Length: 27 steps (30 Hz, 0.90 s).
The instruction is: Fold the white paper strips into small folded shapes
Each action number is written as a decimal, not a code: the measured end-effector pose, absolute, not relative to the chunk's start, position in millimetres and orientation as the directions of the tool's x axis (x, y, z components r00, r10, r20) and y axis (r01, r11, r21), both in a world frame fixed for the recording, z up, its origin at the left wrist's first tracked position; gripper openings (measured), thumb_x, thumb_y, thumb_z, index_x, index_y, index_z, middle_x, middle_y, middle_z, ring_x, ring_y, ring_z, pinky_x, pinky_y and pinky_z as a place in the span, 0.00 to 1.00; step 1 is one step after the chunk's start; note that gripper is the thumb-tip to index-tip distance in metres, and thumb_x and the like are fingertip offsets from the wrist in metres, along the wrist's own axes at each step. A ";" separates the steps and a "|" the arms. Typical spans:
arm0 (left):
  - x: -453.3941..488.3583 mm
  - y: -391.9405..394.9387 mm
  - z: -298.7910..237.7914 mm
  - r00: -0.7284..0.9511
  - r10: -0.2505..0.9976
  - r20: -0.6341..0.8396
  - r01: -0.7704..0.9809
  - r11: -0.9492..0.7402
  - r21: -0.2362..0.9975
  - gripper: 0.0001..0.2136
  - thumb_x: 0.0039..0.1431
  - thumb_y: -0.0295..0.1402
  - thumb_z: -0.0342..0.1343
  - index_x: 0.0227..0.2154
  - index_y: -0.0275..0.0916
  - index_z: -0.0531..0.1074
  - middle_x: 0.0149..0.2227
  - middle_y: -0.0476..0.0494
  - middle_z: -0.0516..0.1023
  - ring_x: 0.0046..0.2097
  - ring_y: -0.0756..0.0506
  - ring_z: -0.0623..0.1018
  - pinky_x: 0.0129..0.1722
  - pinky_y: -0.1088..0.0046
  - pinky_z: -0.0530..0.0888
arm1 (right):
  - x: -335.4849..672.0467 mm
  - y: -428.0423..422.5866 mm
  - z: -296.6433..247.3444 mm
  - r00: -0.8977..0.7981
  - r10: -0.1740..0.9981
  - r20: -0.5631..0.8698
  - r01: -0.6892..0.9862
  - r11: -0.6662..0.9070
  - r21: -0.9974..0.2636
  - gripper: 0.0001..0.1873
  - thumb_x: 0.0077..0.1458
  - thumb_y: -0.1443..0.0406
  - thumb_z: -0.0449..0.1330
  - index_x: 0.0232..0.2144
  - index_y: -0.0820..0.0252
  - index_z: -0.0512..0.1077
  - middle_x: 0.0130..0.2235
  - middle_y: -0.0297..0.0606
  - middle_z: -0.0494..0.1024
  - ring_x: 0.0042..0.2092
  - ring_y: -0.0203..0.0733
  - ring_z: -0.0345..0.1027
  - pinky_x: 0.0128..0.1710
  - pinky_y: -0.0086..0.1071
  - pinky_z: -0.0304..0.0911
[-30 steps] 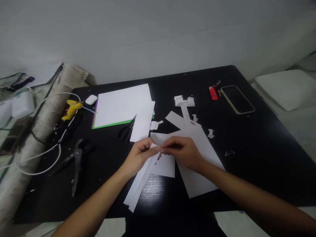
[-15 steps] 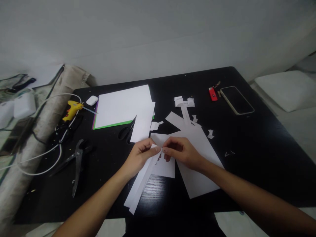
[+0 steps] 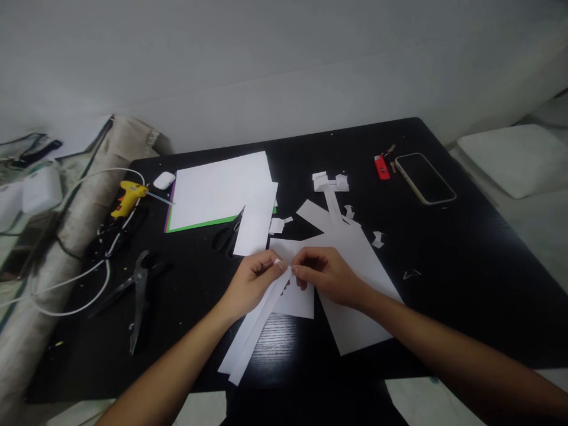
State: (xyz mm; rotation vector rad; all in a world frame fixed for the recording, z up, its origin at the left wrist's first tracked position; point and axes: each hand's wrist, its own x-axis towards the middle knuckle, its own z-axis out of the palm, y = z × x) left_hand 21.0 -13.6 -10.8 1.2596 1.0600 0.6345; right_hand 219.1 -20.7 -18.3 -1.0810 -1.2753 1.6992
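A long white folded paper strip slants down toward the table's front edge. My left hand is closed around its upper end, thumb on top. At the strip's tip, my right hand pinches the paper between thumb and forefinger. Beneath both hands lie a small white paper piece and a larger white sheet. Beyond them stands a folded paper shape with a long narrow strip. Small paper scraps lie around it.
On the black table, white sheets partly cover scissors. A yellow glue gun, pliers and a white cable are at left. A red lighter and a phone rest at right.
The strip's lower end has swung slightly to the left. Both hands keep nearly the same place and the same pinch on the paper.
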 end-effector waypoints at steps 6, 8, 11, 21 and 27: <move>20.2 -15.5 -15.0 0.386 0.886 -0.257 0.183 0.200 0.963 0.16 0.64 0.44 0.58 0.27 0.35 0.74 0.25 0.48 0.75 0.28 0.50 0.72 0.29 0.75 0.66 | 218.6 -21.1 -21.1 -0.360 0.915 -0.183 -0.082 -0.226 -0.971 0.06 0.54 0.65 0.63 0.27 0.61 0.74 0.23 0.32 0.74 0.26 0.35 0.68 0.29 0.31 0.65; 18.6 -14.8 -15.5 0.392 0.875 -0.284 0.164 0.237 0.958 0.16 0.64 0.44 0.59 0.28 0.36 0.74 0.26 0.48 0.76 0.28 0.49 0.72 0.29 0.75 0.66 | 219.1 -20.3 -20.9 -0.350 0.920 -0.174 -0.089 -0.218 -0.972 0.06 0.54 0.65 0.63 0.27 0.61 0.74 0.23 0.32 0.74 0.26 0.35 0.68 0.29 0.30 0.65; 16.3 -13.2 -15.1 0.389 0.873 -0.295 0.123 0.268 0.956 0.14 0.63 0.43 0.60 0.30 0.36 0.75 0.27 0.49 0.75 0.28 0.50 0.72 0.29 0.76 0.66 | 219.8 -18.8 -19.5 -0.326 0.928 -0.182 -0.085 -0.221 -0.972 0.05 0.54 0.66 0.63 0.27 0.61 0.74 0.23 0.32 0.74 0.26 0.35 0.68 0.29 0.31 0.65; 15.9 -11.1 -16.1 0.375 0.887 -0.271 0.138 0.236 0.962 0.13 0.61 0.40 0.62 0.27 0.36 0.73 0.24 0.52 0.72 0.26 0.52 0.68 0.28 0.77 0.65 | 220.4 -19.4 -19.3 -0.353 0.912 -0.209 -0.087 -0.254 -0.963 0.07 0.55 0.64 0.63 0.26 0.60 0.72 0.22 0.32 0.74 0.26 0.36 0.69 0.30 0.32 0.65; 18.5 -13.2 -14.4 0.414 0.872 -0.261 0.141 0.222 0.965 0.12 0.62 0.40 0.62 0.28 0.37 0.75 0.27 0.49 0.75 0.29 0.50 0.72 0.31 0.75 0.68 | 219.5 -21.7 -16.0 -0.418 0.886 -0.202 -0.060 -0.248 -0.967 0.12 0.58 0.59 0.62 0.26 0.60 0.72 0.22 0.31 0.72 0.25 0.35 0.66 0.28 0.30 0.63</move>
